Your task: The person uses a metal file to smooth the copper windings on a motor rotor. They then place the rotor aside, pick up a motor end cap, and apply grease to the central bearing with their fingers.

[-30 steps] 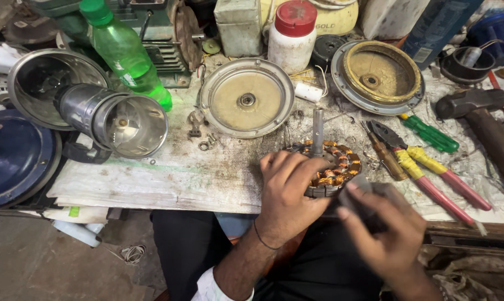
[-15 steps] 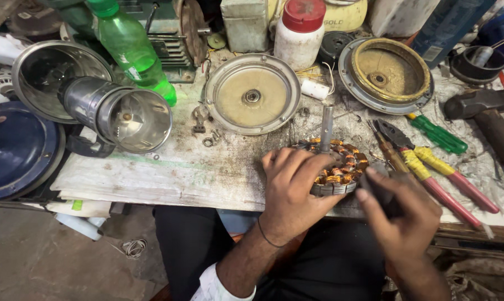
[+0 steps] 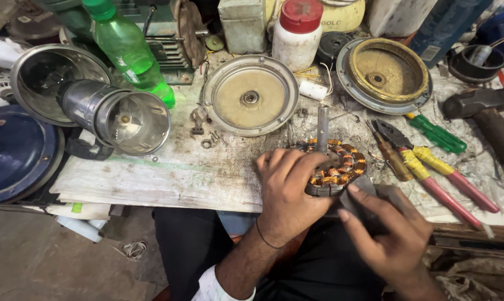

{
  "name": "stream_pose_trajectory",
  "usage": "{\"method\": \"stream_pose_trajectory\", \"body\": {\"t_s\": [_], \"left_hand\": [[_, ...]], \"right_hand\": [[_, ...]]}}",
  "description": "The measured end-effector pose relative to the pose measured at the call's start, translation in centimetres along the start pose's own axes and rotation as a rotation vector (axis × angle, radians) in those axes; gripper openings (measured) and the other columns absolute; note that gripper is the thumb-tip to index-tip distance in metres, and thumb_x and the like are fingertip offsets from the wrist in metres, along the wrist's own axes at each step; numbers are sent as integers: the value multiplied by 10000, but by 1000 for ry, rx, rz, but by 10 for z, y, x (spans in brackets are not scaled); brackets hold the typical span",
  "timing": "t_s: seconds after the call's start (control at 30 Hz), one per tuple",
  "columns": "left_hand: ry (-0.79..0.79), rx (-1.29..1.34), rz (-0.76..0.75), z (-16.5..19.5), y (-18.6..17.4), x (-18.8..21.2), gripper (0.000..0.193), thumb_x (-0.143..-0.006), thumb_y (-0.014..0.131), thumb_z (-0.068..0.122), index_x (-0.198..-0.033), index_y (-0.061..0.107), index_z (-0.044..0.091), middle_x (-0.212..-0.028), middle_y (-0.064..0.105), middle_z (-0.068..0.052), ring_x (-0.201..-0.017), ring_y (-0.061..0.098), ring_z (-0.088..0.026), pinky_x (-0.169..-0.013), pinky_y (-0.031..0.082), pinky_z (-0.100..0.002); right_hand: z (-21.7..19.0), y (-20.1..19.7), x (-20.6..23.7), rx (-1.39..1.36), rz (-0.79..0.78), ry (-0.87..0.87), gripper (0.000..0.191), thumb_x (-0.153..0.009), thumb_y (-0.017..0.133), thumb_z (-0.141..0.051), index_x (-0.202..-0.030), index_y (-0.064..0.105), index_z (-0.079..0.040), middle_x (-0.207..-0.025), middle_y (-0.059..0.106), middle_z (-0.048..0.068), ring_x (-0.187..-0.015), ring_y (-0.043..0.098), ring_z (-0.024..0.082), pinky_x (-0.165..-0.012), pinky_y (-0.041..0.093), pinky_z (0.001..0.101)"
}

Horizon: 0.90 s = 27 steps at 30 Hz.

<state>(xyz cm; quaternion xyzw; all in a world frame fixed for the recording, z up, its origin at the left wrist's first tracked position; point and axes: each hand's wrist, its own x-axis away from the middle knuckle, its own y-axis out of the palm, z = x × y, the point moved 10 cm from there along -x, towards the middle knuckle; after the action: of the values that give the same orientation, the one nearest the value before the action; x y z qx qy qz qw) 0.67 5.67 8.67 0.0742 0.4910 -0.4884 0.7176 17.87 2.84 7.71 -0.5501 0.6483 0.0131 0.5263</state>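
left hand [image 3: 290, 189] closed on stator [image 3: 337, 167] | right hand [image 3: 391, 237] gripping grey piece [image 3: 359, 192]

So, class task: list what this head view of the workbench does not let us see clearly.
- Near side of the copper coil ring: hidden by the left hand.
- The grey thing under the right hand: mostly covered, kind unclear.
- Hammer: handle cut off by the right edge.
- Blue round cover: cut off by the left edge.
- Small screws: too small to tell apart.
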Motion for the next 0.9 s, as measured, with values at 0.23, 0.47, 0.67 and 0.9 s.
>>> {"method": "stream_pose_trajectory", "body": {"t_s": [0.23, 0.47, 0.67, 0.9], "left_hand": [[37, 35, -12, 1, 3, -2, 443, -736, 928, 330, -1057, 691, 136, -950, 603, 20, -949, 583, -192, -935, 371, -426], [11, 31, -37, -1, 3, 0, 444, -727, 917, 304, -1085, 702, 154, -969, 613, 23, -976, 591, -198, -958, 389, -421], [-17, 64, -35, -3, 3, 0, 467, -726, 911, 303, -1103, 687, 141, -982, 610, 8, -991, 598, -217, -963, 389, -433], [-32, 40, 1, -3, 0, -1, 425, -761, 905, 263, -1121, 700, 169, -1002, 625, 22, -986, 616, -193, -971, 404, -391]], "right_hand": [[29, -2, 2, -18, 47, 151, 406, -814, 837, -44, -1201, 726, 5, -973, 709, 135, -841, 674, 188, -718, 503, 259], [16, -3, -2, -146, 36, 95, 365, -838, 813, -53, -1182, 702, 0, -1020, 717, 143, -922, 696, 203, -853, 534, 280], [16, -4, -2, -77, 6, 182, 350, -862, 825, -38, -1193, 725, 13, -1021, 733, 171, -905, 716, 228, -818, 543, 292], [-5, 1, 0, -18, -34, -29, 419, -767, 848, -92, -1150, 713, 8, -1031, 703, 188, -942, 717, 239, -824, 551, 290]]}}
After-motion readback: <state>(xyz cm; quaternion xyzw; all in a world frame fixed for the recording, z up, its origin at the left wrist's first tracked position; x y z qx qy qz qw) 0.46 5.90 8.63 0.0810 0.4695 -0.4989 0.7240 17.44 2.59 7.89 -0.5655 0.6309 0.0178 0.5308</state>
